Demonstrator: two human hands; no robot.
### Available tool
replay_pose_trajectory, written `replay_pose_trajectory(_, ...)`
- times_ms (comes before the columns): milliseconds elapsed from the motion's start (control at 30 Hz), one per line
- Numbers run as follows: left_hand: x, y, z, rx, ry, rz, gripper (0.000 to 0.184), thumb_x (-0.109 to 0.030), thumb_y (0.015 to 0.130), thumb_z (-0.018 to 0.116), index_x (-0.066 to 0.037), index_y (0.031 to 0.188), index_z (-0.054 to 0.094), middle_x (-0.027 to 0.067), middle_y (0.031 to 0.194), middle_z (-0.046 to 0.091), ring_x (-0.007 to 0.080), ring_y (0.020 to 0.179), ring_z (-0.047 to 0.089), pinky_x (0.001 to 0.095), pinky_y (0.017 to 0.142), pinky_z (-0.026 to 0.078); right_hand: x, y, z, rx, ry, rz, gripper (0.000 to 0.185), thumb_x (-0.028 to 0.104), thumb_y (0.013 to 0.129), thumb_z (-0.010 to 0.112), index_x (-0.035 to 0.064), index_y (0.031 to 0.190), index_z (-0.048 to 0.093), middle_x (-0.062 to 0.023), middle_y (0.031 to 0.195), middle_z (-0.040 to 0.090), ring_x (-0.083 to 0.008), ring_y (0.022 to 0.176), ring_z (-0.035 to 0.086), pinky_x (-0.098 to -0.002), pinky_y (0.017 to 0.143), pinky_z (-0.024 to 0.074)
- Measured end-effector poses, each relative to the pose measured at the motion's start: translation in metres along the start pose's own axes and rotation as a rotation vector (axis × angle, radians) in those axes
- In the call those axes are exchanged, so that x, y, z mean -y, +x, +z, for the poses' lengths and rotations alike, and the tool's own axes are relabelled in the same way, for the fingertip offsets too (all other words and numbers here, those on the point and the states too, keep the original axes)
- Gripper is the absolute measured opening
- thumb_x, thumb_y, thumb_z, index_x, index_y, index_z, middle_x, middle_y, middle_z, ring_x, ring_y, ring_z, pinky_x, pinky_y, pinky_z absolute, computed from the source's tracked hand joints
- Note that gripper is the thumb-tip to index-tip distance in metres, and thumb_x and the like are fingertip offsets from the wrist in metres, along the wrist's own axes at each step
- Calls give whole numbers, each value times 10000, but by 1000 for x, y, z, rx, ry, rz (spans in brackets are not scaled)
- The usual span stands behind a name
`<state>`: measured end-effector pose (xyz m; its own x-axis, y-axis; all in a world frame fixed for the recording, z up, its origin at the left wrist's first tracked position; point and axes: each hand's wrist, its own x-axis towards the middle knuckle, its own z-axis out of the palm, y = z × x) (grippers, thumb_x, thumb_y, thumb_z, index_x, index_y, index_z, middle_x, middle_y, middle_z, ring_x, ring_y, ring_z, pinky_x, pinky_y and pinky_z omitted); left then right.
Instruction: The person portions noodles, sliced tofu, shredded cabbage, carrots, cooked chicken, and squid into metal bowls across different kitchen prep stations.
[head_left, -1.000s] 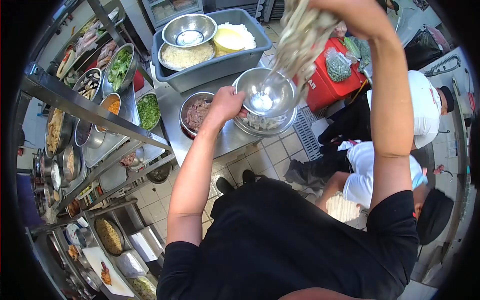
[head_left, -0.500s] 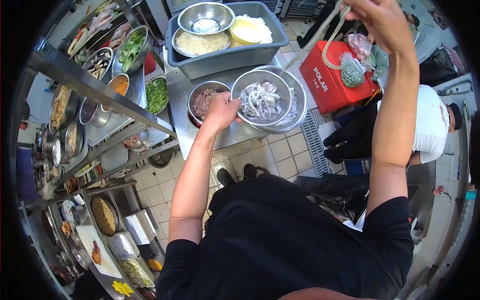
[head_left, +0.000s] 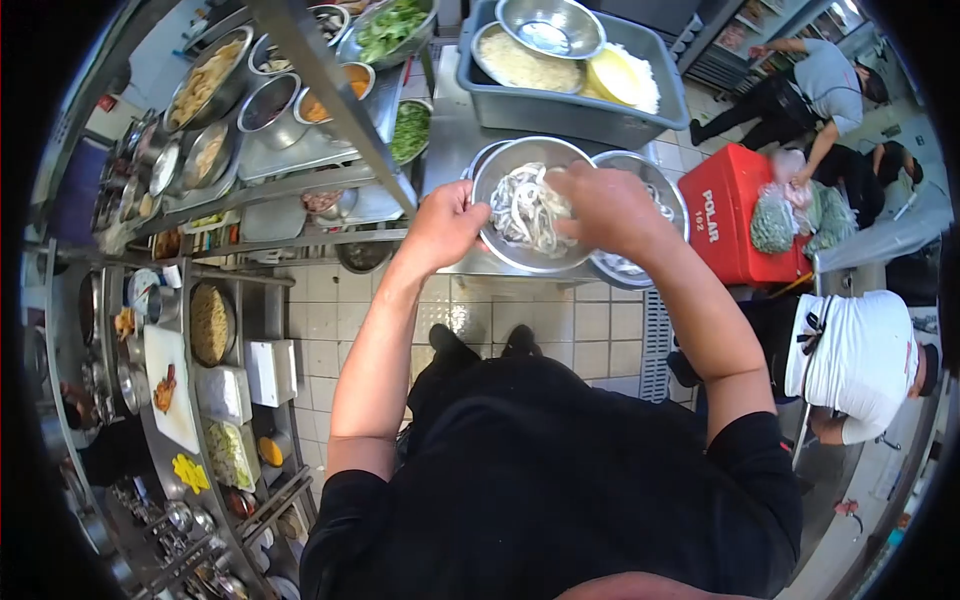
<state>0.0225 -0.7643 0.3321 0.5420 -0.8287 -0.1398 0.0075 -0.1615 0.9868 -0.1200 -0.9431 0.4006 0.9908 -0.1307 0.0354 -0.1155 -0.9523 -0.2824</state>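
Note:
My left hand (head_left: 445, 228) grips the rim of a metal bowl (head_left: 492, 250), thumb over the edge. The bowl holds pale strips (head_left: 528, 205) that look like squid. Over the bowl's right side is my right hand (head_left: 608, 208), its fingers blurred by motion at the strips; I cannot see whether they pinch any. Behind and to the right, a second metal bowl (head_left: 680, 215) holds more pale strips and is partly covered by my right hand and the first bowl. Another bowl's rim (head_left: 474, 160) shows behind the held bowl on the left.
A grey tub (head_left: 570, 112) with bowls of white food stands on the steel table (head_left: 452, 120). A red cooler (head_left: 715, 205) with bagged vegetables is to the right. On the left, a metal rack (head_left: 330, 90) holds food bowls. A co-worker in white (head_left: 850, 350) bends at the right.
My right hand, raised high with a long strip, has come down to the bowl. The view has shifted, and the held bowl now covers most of the bowl of meat.

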Motion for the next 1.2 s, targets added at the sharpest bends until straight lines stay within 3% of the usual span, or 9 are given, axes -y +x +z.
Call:
replay_pose_trajectory(133,19,-35,-51,-104,106,-27,154,-75,837,528,54,864,607,75,678,635,128,572,632,282,530,525,36,43,11,292,-134,-54,292,191,698,683,62,961,681,-177,907,670,-369,855,633,-453,759,505)
replay_pose_trajectory(333,51,-106,-156,-240,42,-101,157,-80,842,535,58,866,605,73,669,634,125,562,639,271,521,516,133,122,-5,163,575,-182,248,106,745,631,23,971,690,-135,805,671,-128,690,609,-281,669,491)
replay_pose_trajectory(433,56,-148,-221,-246,-41,-139,149,-48,866,502,30,946,600,39,779,628,96,611,605,244,550,541,204,167,27,243,692,-290,205,71,773,602,9,957,669,-119,742,635,-136,683,595,-288,652,485)
replay_pose_trajectory(533,58,-198,-290,-374,-85,-145,142,-48,863,502,34,923,601,36,759,627,97,611,606,247,548,534,274,213,84,192,119,-571,272,98,773,600,40,1038,619,-182,933,661,-304,821,657,-397,712,523)
replay_pose_trajectory(633,66,-244,-356,-502,-10,-155,137,-43,858,498,37,891,604,31,726,620,99,603,604,252,536,521,378,237,127,412,-242,-479,343,112,757,610,89,1099,615,-191,977,655,-361,928,637,-448,818,511)
replay_pose_trajectory(800,97,-311,-450,-700,-58,-142,134,-66,864,519,37,887,602,72,710,628,131,580,625,282,529,542,489,310,164,555,-195,-712,350,108,756,619,86,1106,612,-203,988,652,-371,923,640,-463,801,509)
replay_pose_trajectory(900,98,-344,-504,-901,-156,-175,138,-80,878,529,36,873,602,78,734,644,127,582,625,266,510,536,543,376,180,514,200,-764,331,160,782,672,82,1093,588,-205,1008,641,-378,964,612,-447,818,484)
replay_pose_trajectory(1033,90,-366,-584,-1113,-281,-101,118,-70,883,507,11,910,589,85,829,648,142,655,638,268,583,572,634,454,192,300,497,-857,476,215,750,784,101,1132,524,-50,771,560,-129,649,509,-310,599,449)
replay_pose_trajectory(1200,95,-370,-706,-1296,-269,-101,145,-64,899,489,61,916,561,127,810,636,189,644,648,275,572,582,742,566,208,469,752,-857,348,194,787,718,67,1074,568,14,757,544,-86,650,506,-268,565,440)
